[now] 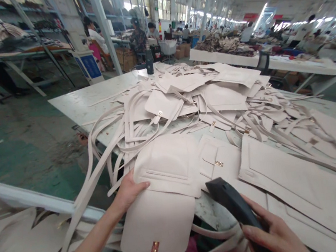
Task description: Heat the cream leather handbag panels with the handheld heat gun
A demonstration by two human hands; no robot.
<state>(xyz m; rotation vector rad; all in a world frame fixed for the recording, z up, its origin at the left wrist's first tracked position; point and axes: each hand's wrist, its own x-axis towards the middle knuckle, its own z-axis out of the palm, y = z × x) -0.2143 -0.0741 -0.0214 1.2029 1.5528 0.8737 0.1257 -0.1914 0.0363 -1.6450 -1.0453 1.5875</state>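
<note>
My left hand (133, 189) grips the left edge of a beige bag piece (161, 217), thumb on top and fingers mostly under it. This piece has a slot line across its upper part and a rounded flap hanging toward me, with a small metal clasp (155, 247) and a tab at its lower edge. In my right hand (271, 228) is a black handheld tool (234, 202) with a blunt, angled head; its exact kind is unclear. The tool's head points up and left, apart from the piece. Beige straps (217, 247) hang below, over my lap.
Beige bag pieces (177, 83) and loose straps lie heaped across the white table (72, 100). Flat panels (289, 175) overlap on the right. A dark bottle (149, 61) stands at the far edge. More beige pieces (19, 249) lie at lower left. Several people work in the background.
</note>
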